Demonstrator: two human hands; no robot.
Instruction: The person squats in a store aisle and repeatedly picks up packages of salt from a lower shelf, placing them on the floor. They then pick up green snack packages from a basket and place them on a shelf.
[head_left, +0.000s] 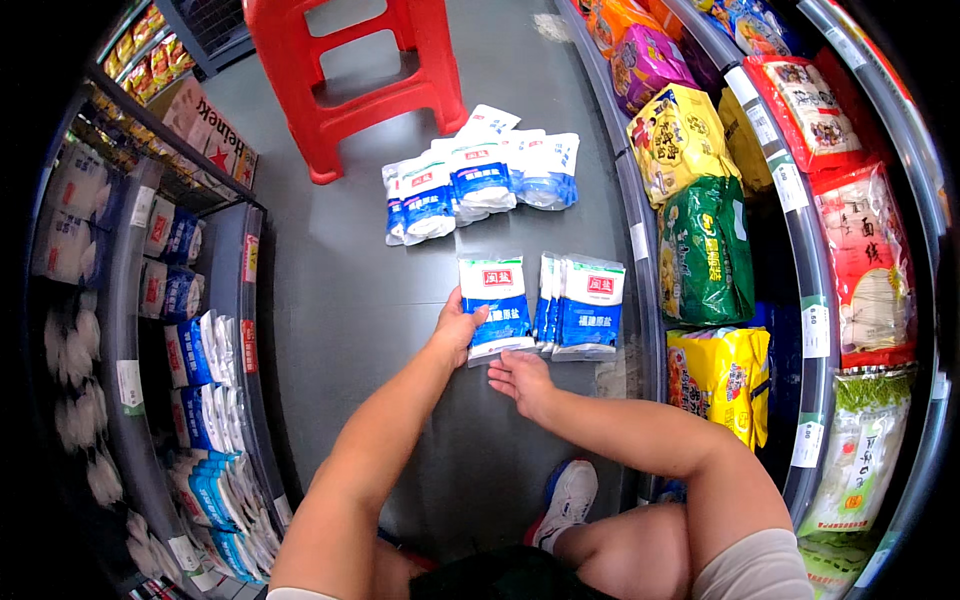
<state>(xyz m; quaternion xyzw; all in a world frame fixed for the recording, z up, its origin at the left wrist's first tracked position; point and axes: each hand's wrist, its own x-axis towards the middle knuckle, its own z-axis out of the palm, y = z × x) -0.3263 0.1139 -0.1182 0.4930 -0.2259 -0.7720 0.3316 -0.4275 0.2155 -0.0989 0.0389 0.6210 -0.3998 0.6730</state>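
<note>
A flat white-and-blue plastic packet of salt (497, 300) is held upright above the floor, its printed front facing me. My left hand (459, 328) grips its left side, thumb across the front. At the lower edge, my right hand (523, 381) pinches the packet between thumb and fingertips, the other fingers loosely extended. Just right of it stands a short row of matching salt packets (591, 307), which neither hand touches. Farther off, a larger loose heap of the same packets (480, 176) rests on the grey floor (352, 300).
A red plastic stool (375, 112) stands beyond the heap. Along the left runs a shelf (255, 405) stocked with similar packets (199, 352). Noodle multipacks (705, 255) fill the right shelf (814, 322), close to my right arm. My shoe (574, 491) is below my hands.
</note>
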